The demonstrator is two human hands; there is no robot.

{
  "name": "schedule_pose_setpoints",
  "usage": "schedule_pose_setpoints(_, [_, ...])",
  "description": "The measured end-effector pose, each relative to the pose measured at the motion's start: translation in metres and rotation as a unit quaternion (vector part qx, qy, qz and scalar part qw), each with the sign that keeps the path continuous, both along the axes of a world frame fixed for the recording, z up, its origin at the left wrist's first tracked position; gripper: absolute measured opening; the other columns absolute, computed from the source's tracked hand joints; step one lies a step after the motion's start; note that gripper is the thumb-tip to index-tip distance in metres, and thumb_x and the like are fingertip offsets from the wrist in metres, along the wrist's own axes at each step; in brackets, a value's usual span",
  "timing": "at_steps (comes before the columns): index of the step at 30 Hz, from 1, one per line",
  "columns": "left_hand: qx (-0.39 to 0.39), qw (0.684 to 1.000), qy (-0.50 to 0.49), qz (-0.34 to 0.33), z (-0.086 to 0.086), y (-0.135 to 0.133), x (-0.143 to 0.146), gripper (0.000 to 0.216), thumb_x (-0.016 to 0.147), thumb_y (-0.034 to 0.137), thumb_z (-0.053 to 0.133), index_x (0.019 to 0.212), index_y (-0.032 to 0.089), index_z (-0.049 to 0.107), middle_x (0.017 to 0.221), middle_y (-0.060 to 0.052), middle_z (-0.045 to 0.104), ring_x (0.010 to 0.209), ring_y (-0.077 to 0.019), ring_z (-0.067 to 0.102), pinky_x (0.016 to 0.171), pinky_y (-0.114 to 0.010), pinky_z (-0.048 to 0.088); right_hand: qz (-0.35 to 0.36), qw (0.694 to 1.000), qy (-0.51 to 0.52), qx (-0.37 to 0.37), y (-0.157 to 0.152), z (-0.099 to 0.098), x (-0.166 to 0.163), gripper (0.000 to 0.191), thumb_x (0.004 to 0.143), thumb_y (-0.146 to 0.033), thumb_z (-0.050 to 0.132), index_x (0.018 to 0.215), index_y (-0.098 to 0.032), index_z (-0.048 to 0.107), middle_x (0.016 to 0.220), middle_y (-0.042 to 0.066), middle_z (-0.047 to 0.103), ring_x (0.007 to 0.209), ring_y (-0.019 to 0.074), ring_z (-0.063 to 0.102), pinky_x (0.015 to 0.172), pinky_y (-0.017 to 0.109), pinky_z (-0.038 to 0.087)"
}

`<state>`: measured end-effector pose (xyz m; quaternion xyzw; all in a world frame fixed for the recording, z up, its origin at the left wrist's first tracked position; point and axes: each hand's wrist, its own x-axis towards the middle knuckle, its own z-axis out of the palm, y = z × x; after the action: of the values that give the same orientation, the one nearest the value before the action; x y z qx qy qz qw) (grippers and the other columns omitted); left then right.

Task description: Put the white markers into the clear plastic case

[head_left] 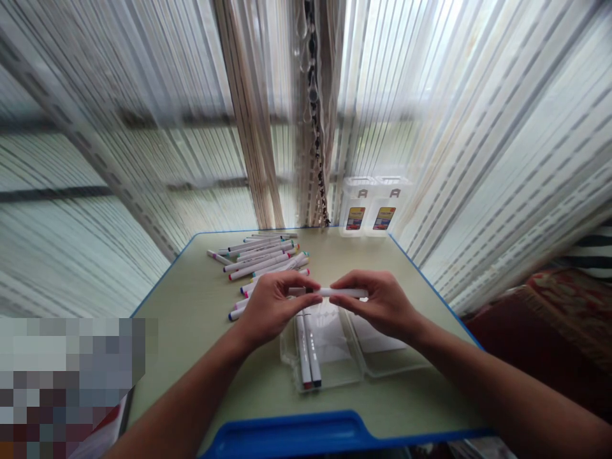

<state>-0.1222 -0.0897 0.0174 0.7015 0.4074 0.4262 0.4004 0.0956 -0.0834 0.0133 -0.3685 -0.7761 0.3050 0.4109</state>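
Narrowly closed, left hand, right hand, both pinching white marker

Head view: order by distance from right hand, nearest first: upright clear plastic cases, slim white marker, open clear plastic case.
1. Slim white marker: pinched by the right hand.
2. Open clear plastic case: below the hand.
3. Upright clear plastic cases: at the back, beyond the hand.

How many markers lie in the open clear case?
2: a reddish-ended marker along its left side, a dark-ended marker alongside; the left hand may hide others.
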Motion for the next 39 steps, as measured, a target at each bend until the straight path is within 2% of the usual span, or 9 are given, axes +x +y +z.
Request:
schedule_pose_setpoints(3, [0.005,1.000,0.004,0.014,0.001,0.002,-0.001,0.018,0.074,0.025,0.078,0.086,0.013,0.076,0.081,-0.006,0.074,0.078,-0.0171,0.066,0.073,-0.025,0.051,-0.006,1.000,0.012,-0.011,0.001,-0.001,0.001,0.022,0.079,-0.034,0.075,0.090,-0.015,0.077,0.081,0.007,0.077,0.070,0.0168,0.069,0.063,0.023,0.052])
schedule_pose_setpoints(11, [-0.019,0.999,-0.025,0.033,0.004,0.004,-0.003,0.019,0.073,0.026,0.078,0.086,0.012,0.076,0.084,-0.007,0.075,0.081,-0.0188,0.068,0.076,-0.027,0.052,0.010,0.986,0.113,-0.120,0.002,-0.003,0.001,0.032,0.080,-0.034,0.074,0.102,-0.012,0.076,0.061,0.004,0.070,0.046,0.0095,0.055,0.043,0.020,0.045])
schedule_pose_setpoints(16, [-0.049,0.997,-0.056,0.033,0.004,0.006,-0.004,0.021,0.072,0.026,0.079,0.087,0.013,0.076,0.085,-0.006,0.075,0.069,-0.0134,0.064,0.064,-0.022,0.049,0.047,0.972,0.180,-0.141,0.001,-0.001,0.002,0.030,0.083,-0.031,0.071,0.110,-0.017,0.074,0.075,0.007,0.075,0.047,0.0085,0.054,0.044,0.022,0.047])
schedule_pose_setpoints(21, [-0.063,0.996,-0.054,0.044,0.002,0.007,-0.006,0.024,0.073,0.030,0.079,0.090,0.013,0.077,0.070,-0.002,0.069,0.058,-0.0086,0.052,0.052,-0.019,0.038,0.081,0.960,0.216,-0.157,0.002,0.001,0.002,0.026,0.088,-0.028,0.066,0.111,-0.020,0.074,0.077,0.007,0.075,0.047,0.0083,0.055,0.045,0.023,0.047])
schedule_pose_setpoints(24, [-0.063,0.996,-0.038,0.057,0.002,0.007,-0.008,0.027,0.075,0.035,0.076,0.091,0.014,0.077,0.060,0.000,0.063,0.054,-0.0080,0.047,0.049,-0.019,0.034,0.100,0.952,0.229,-0.175,0.004,0.000,0.003,0.026,0.089,-0.029,0.064,0.112,-0.020,0.073,0.079,0.007,0.075,0.049,0.0088,0.056,0.046,0.023,0.047])
schedule_pose_setpoints(27, [-0.051,0.996,-0.034,0.063,0.005,0.007,-0.008,0.027,0.077,0.036,0.075,0.092,0.014,0.077,0.057,0.000,0.060,0.054,-0.0082,0.048,0.050,-0.019,0.035,0.114,0.943,0.245,-0.194,0.006,-0.003,0.004,0.026,0.091,-0.030,0.063,0.112,-0.019,0.073,0.081,0.008,0.075,0.050,0.0094,0.057,0.048,0.024,0.047])
schedule_pose_setpoints(30, [-0.053,0.994,-0.077,0.049,0.006,0.008,-0.007,0.025,0.079,0.033,0.073,0.093,0.013,0.076,0.065,-0.002,0.067,0.057,-0.0090,0.053,0.055,-0.020,0.041,0.115,0.931,0.273,-0.216,0.008,-0.006,0.004,0.026,0.092,-0.030,0.062,0.111,-0.018,0.073,0.082,0.009,0.075,0.051,0.0096,0.057,0.048,0.024,0.047])
schedule_pose_setpoints(33, [-0.086,0.983,-0.158,0.029,0.004,0.009,-0.006,0.024,0.081,0.029,0.071,0.097,0.012,0.073,0.077,-0.007,0.072,0.059,-0.0100,0.057,0.060,-0.023,0.046,0.100,0.914,0.311,-0.242,0.011,-0.007,0.003,0.025,0.091,-0.031,0.063,0.107,-0.016,0.075,0.079,0.010,0.075,0.050,0.0094,0.056,0.046,0.023,0.046])
schedule_pose_setpoints(39, [-0.132,0.960,-0.244,-0.032,0.004,0.005,-0.007,0.026,0.085,0.026,0.067,0.104,0.010,0.072,0.081,-0.010,0.074,0.061,-0.0104,0.059,0.061,-0.023,0.046,0.064,0.887,0.359,-0.285,0.016,-0.003,0.004,0.026,0.085,-0.035,0.069,0.098,-0.013,0.076,0.071,0.007,0.072,0.048,0.0095,0.056,0.042,0.021,0.045])
